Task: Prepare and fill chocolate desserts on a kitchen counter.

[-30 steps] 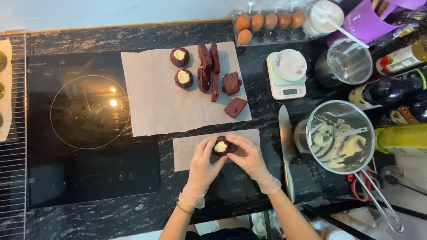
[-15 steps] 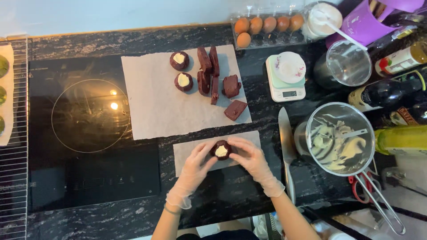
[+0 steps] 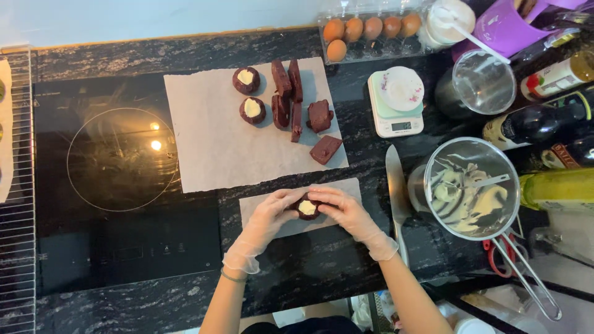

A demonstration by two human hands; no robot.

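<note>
1. Left hand [image 3: 272,216], clear glove: fingers curled round the left side of a dark red dough ball [image 3: 307,208] with a pale cream filling showing at its top.
2. Right hand [image 3: 346,210], clear glove: fingers cupped against the right side of the same ball; both hands grasp it together, just above the small parchment sheet [image 3: 337,192] near the counter's front edge.
3. Large parchment sheet [image 3: 210,136], behind the hands: two filled dough balls [image 3: 246,80], cream still exposed on top, and beside them several unfilled dough slabs and chunks [image 3: 309,114]. Judged progress: two pieces set down, a third in hand and not closed over, roughly half a dozen portions left.
4. Saucepan [image 3: 473,188] at right: smeared with pale cream, spoon inside, largely scraped out.
5. Knife [image 3: 396,185] between small sheet and saucepan.
6. Kitchen scale [image 3: 399,102], egg tray [image 3: 371,31], glass cup [image 3: 482,80], bottles [image 3: 544,120] along the right and back.
7. Surface: black veined stone counter [image 3: 309,272]; induction hob [image 3: 124,179] at left, wire rack [image 3: 15,185] at far left edge.
</note>
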